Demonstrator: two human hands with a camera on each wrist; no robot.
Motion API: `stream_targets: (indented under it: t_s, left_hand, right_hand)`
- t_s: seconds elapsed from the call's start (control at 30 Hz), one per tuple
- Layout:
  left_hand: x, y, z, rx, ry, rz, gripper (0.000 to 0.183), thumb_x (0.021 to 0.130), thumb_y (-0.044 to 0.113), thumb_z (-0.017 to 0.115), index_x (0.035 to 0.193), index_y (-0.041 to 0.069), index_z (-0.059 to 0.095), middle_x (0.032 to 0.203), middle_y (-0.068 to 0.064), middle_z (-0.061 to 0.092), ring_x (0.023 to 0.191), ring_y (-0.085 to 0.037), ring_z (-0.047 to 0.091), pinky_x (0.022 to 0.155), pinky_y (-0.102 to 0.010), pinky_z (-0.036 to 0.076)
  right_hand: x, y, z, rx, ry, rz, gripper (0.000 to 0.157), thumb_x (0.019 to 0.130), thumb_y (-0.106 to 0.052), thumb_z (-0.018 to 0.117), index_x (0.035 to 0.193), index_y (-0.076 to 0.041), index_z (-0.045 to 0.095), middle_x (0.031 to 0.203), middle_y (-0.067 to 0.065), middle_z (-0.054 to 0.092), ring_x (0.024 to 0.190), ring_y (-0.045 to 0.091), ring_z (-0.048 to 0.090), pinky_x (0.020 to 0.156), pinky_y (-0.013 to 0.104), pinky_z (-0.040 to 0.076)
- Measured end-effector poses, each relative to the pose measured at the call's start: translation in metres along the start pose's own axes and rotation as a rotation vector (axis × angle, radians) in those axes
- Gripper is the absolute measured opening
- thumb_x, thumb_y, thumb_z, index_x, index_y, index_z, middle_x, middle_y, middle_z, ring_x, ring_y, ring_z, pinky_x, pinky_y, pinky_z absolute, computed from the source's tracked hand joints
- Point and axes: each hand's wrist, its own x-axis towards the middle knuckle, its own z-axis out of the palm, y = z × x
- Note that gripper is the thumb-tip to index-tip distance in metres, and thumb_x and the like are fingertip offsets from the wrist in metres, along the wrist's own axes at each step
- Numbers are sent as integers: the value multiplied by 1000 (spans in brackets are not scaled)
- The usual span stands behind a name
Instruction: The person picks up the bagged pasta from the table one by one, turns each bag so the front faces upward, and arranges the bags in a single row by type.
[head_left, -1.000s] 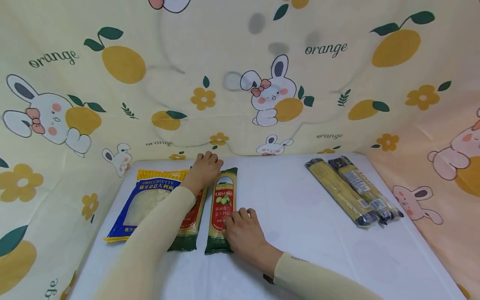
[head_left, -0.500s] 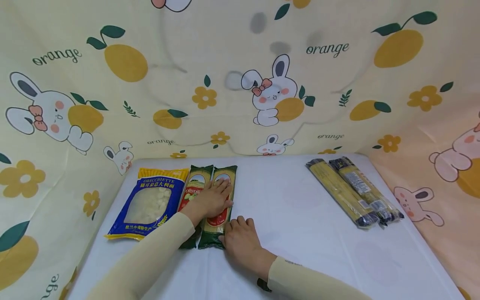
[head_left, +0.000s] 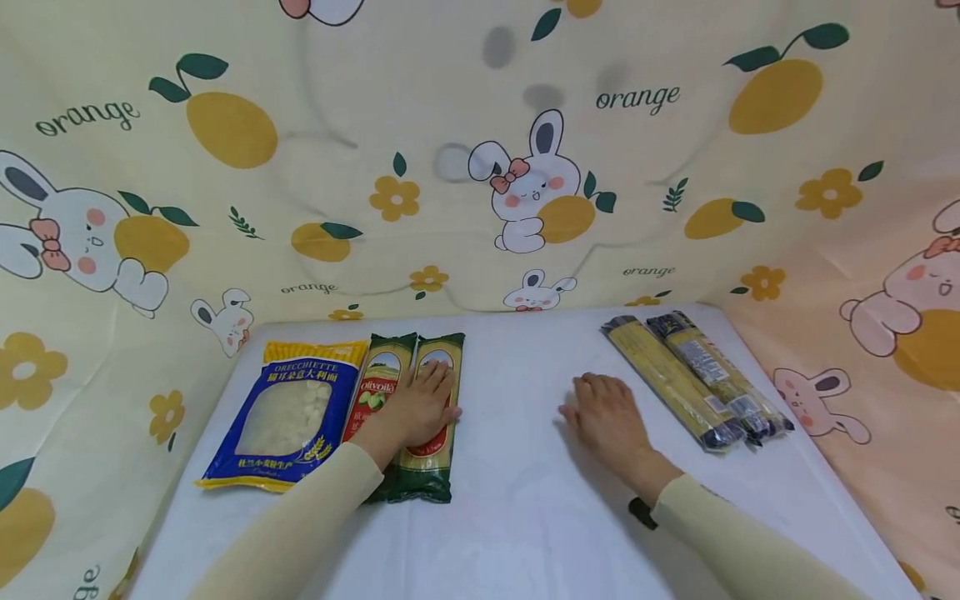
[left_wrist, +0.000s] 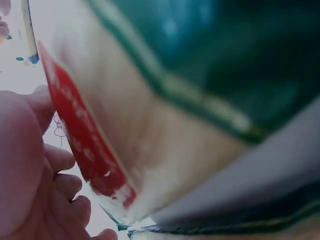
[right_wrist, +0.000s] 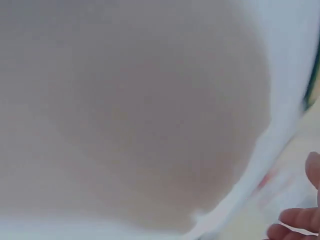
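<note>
My left hand (head_left: pixel 420 408) lies with extended fingers on the right one of two green-ended Olivoilà spaghetti packs (head_left: pixel 429 479). Its twin, the left spaghetti pack (head_left: pixel 377 385), lies close beside it, partly under the wrist. In the left wrist view, the spaghetti pack's red label (left_wrist: pixel 82 132) shows beside several fingers. Left of both packs is a blue and yellow orecchiette bag (head_left: pixel 288 417). My right hand (head_left: pixel 607 421) is over the white table with loosely bent fingers, holding nothing. Its fingers (right_wrist: pixel 300 219) appear at the right edge of the right wrist view.
Two clear, dark-ended packs of long pasta, one (head_left: pixel 671 379) beside the other (head_left: pixel 723 375), lie slanted at the table's right side. A white cloth covers the table (head_left: pixel 517 533). Behind it hangs a curtain (head_left: pixel 450 108) printed with rabbits and oranges.
My left hand came down from the packs' far end onto the right spaghetti pack, which now sits closer to its twin. My right hand has left that pack's edge and moved right.
</note>
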Motion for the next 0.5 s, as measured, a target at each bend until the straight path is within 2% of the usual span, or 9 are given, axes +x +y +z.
stream_targets:
  t_s: [0.13, 0.23, 0.37, 0.5]
  left_hand:
    - [-4, 2, 2, 10, 7, -8, 79, 98, 62, 35, 157, 12, 18, 165, -9, 12, 153, -28, 7, 119, -58, 12]
    - [-6, 3, 3, 19, 5, -11, 80, 97, 63, 35, 157, 12, 17, 165, -9, 11, 153, -28, 5, 118, -58, 12]
    - [-7, 2, 4, 8, 1, -14, 81, 97, 63, 36, 157, 13, 16, 165, -9, 9, 153, -28, 4, 118, -60, 10]
    - [-8, 2, 3, -17, -5, -11, 80, 97, 63, 36, 157, 13, 16, 165, -9, 9, 153, -28, 4, 118, -61, 10]
  right_hand:
    - [-10, 69, -5, 2, -77, 128, 62, 98, -36, 56, 138, 8, 42, 141, 30, 43, 132, 48, 39, 110, 61, 29]
    - [-19, 102, -4, 43, -161, 212, 68, 100, -41, 49, 144, 8, 33, 149, 33, 31, 137, 51, 28, 110, 66, 22]
    - [-29, 126, 2, 110, -251, 285, 77, 101, -50, 41, 147, 8, 24, 151, 36, 21, 139, 55, 19, 109, 69, 15]
    - [-32, 129, 6, 164, -307, 333, 83, 100, -56, 37, 150, 7, 16, 153, 38, 14, 138, 59, 13, 109, 71, 9]
